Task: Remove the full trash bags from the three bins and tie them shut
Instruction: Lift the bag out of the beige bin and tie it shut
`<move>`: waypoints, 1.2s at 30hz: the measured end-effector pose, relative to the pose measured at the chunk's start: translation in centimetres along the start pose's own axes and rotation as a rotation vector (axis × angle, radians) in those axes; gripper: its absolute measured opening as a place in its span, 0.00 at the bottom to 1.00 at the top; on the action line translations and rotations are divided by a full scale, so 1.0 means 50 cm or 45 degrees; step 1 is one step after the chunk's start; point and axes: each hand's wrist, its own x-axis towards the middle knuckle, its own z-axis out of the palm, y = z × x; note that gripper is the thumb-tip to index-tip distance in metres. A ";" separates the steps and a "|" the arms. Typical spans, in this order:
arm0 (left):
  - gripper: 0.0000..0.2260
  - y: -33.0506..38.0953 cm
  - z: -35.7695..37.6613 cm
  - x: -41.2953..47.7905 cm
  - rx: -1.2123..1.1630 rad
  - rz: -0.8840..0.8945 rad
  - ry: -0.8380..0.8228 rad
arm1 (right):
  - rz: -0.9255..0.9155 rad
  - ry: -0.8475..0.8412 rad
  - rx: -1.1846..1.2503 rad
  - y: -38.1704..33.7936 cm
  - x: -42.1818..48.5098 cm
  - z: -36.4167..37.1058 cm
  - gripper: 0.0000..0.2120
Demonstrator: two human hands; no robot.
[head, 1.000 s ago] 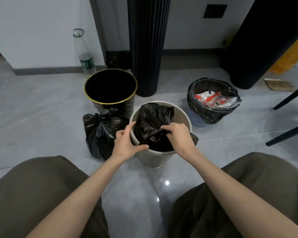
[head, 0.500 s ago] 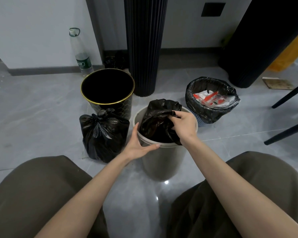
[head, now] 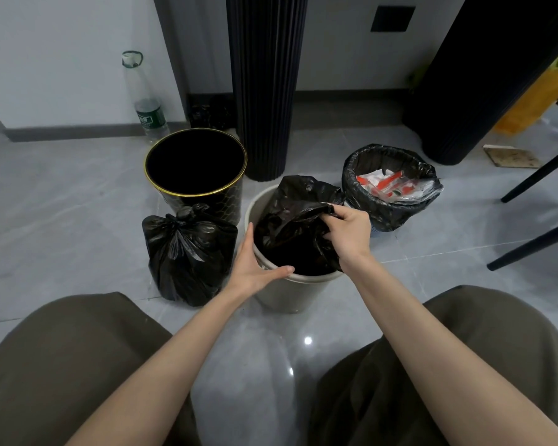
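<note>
Just below your right hand, which grips its bunched top, the bag has risen partway out of the bin, while your left hand has let go and presses flat against the rim, so lifting out comes next.

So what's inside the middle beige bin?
A black trash bag, its gathered top gripped by the right hand and standing above the rim. The plastic hides its contents and the bottom of the beige bin.
</note>
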 end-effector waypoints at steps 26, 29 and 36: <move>0.61 -0.009 0.006 0.035 0.033 -0.108 0.046 | 0.082 0.088 0.647 -0.087 0.011 -0.020 0.09; 0.61 -0.008 0.006 0.044 0.042 -0.101 0.047 | 0.067 0.064 0.759 -0.102 0.013 -0.031 0.09; 0.62 0.008 0.005 0.087 0.169 -0.021 0.054 | 0.035 -0.007 1.084 -0.157 0.018 -0.051 0.10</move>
